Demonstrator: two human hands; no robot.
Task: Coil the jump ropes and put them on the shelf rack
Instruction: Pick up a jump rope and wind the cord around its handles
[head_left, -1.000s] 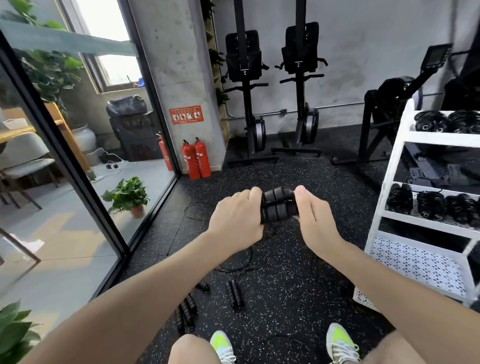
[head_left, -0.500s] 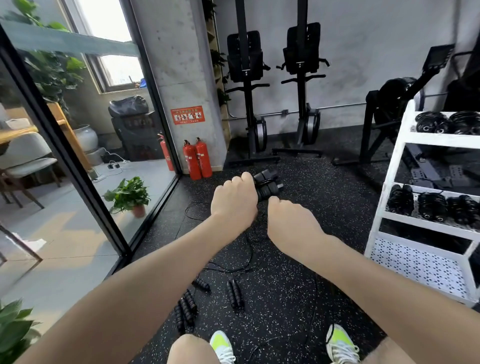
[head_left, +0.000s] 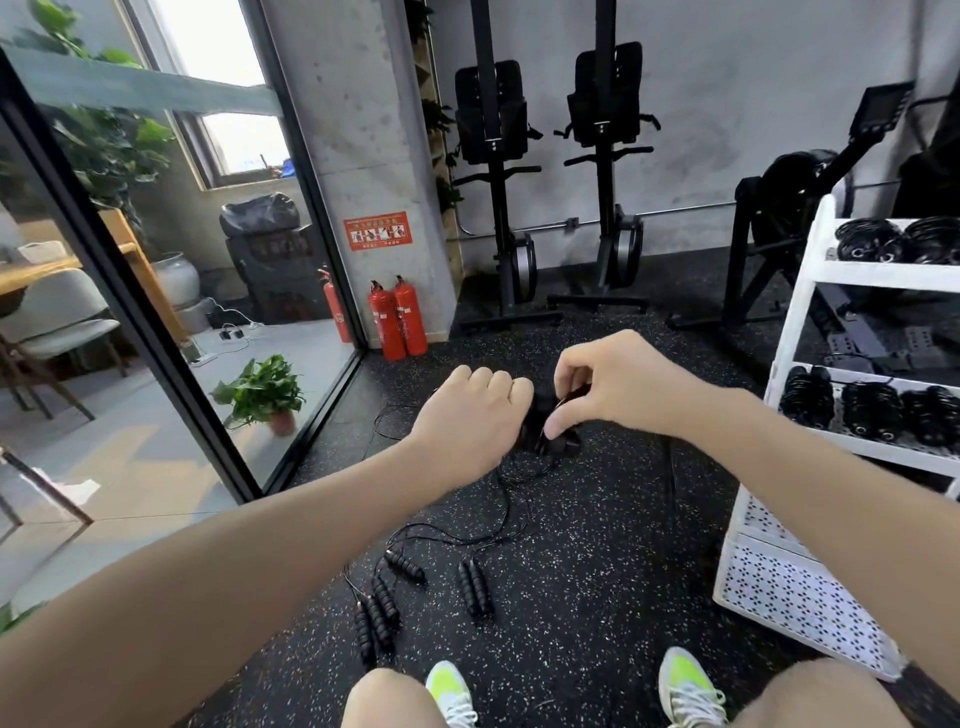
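My left hand (head_left: 475, 423) grips the black handles of a jump rope (head_left: 558, 444) in front of me, fist closed round them. My right hand (head_left: 608, 387) pinches the thin black cord just above the handles. The cord hangs down from my hands to the floor. Several more jump ropes with ribbed black handles (head_left: 475, 587) lie loose on the speckled floor near my feet. The white shelf rack (head_left: 800, 312) stands to the right and holds several coiled ropes (head_left: 872, 408) on its upper and middle shelves.
A glass wall (head_left: 171, 312) runs along the left, with a potted plant (head_left: 265, 392) behind it. Two red fire extinguishers (head_left: 397, 325) stand by the concrete pillar. Upright black machines (head_left: 498, 208) line the back wall. My shoes (head_left: 452, 693) are at the bottom.
My right hand has lifted from below the handles to just above them and now pinches the cord. My left hand has kept its grip on the handles and lowered them slightly.
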